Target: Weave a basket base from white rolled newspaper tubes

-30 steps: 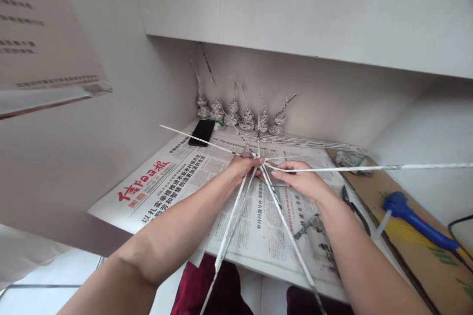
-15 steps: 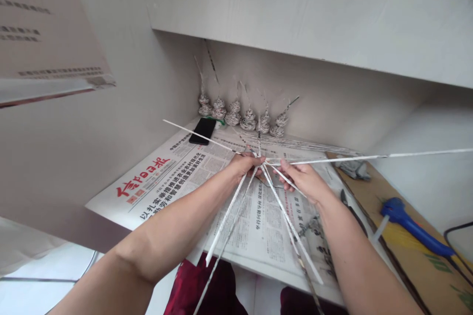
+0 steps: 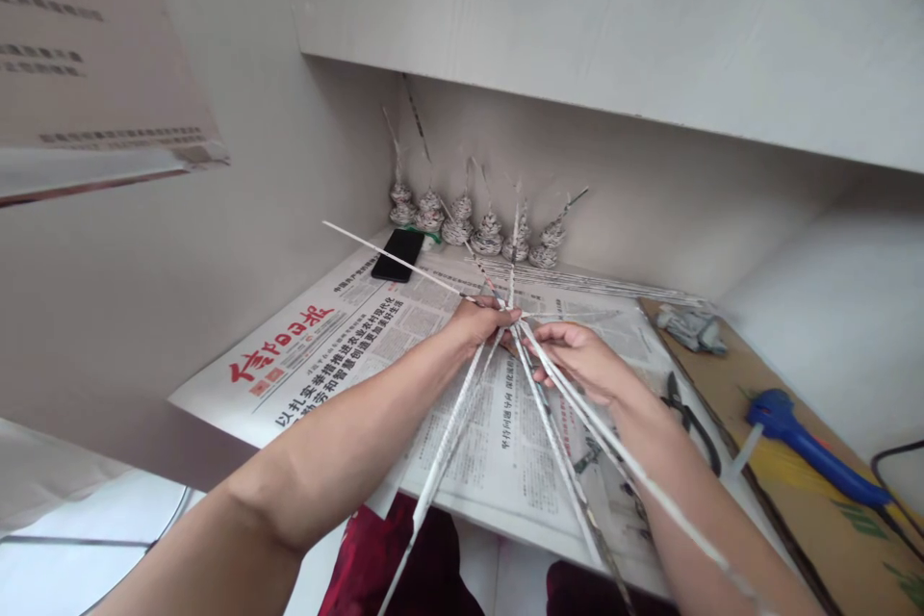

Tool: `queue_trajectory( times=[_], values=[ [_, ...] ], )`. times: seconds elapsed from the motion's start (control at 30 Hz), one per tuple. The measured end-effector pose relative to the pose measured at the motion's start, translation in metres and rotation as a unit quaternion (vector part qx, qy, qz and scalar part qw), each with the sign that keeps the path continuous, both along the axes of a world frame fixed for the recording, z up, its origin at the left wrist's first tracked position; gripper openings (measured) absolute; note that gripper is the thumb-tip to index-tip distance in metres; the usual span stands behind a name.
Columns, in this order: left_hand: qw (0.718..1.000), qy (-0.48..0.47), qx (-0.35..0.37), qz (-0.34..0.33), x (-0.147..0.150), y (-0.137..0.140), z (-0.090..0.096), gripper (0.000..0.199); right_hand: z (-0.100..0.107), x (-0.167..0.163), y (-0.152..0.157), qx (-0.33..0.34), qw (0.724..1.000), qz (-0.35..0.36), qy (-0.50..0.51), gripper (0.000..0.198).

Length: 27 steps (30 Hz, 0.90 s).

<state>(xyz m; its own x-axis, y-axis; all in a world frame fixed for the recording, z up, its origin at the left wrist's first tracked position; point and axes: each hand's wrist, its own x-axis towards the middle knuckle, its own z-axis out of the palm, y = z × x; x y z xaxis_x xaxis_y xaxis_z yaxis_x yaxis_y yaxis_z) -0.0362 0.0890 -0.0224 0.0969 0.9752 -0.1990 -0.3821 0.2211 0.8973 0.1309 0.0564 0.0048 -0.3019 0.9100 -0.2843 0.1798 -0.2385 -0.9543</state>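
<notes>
And we're on the rods (image 3: 446, 448), white lengths fanning out from one crossing above the newspaper (image 3: 524, 472)! Our left hand (image 3: 485, 320) has that crossing, thumb pressed on it, fingers closed in a firm pinch. Our right hand (image 3: 581, 361) is just beside, fingers curled, rods running across it and along the forearm; whether it grips any, we can't tell. Out we go: the phone (image 3: 398, 255) lies flat, six woven gourds (image 3: 488, 238) line the back wall. Over right, we spot a black tool (image 3: 697, 423), then the glue gun (image 3: 815, 452) on cardboard (image 3: 859, 549).
</notes>
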Motion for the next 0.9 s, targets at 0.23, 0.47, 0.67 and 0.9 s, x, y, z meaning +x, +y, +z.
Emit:
queue_trajectory(
  times=[0.23, 0.47, 0.67, 0.9],
  values=[
    [0.998, -0.018, -0.026, -0.047, -0.001, 0.002, 0.000, 0.031, -0.017, 0.002, 0.010, 0.058, 0.997, 0.010, -0.041, 0.039],
    [0.997, 0.006, -0.046, -0.065, -0.002, 0.002, 0.000, 0.030, -0.005, 0.006, 0.010, 0.116, 0.985, -0.013, -0.126, 0.016],
    [0.997, 0.006, -0.051, -0.061, -0.003, 0.001, -0.001, 0.027, 0.008, 0.011, 0.005, 0.101, 0.987, -0.009, -0.128, 0.022],
    [0.998, 0.020, -0.036, -0.054, 0.001, -0.001, -0.003, 0.026, 0.015, 0.014, 0.002, 0.095, 0.995, -0.001, -0.021, 0.039]
  ],
)
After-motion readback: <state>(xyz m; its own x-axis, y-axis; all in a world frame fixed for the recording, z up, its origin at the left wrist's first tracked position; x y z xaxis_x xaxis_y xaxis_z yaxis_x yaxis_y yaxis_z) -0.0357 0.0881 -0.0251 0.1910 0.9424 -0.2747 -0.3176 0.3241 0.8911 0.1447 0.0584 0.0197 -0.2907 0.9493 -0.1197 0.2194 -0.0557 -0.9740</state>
